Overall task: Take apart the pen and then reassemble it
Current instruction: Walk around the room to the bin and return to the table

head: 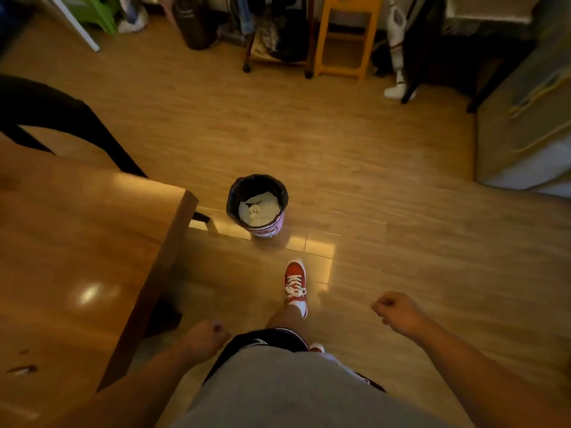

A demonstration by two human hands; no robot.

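Observation:
No pen shows anywhere in the head view. My left hand hangs low beside the corner of the wooden table, its fingers curled into a loose fist with nothing visible in it. My right hand is out to the right over the wooden floor, also closed in a fist and holding nothing that I can see. I am standing, with one red and white shoe stepped forward on the floor between the hands.
A small bin with a black liner and crumpled paper stands on the floor ahead, right of the table corner. A dark chair sits behind the table. A yellow wooden chair, a rolling rack and clutter line the far wall.

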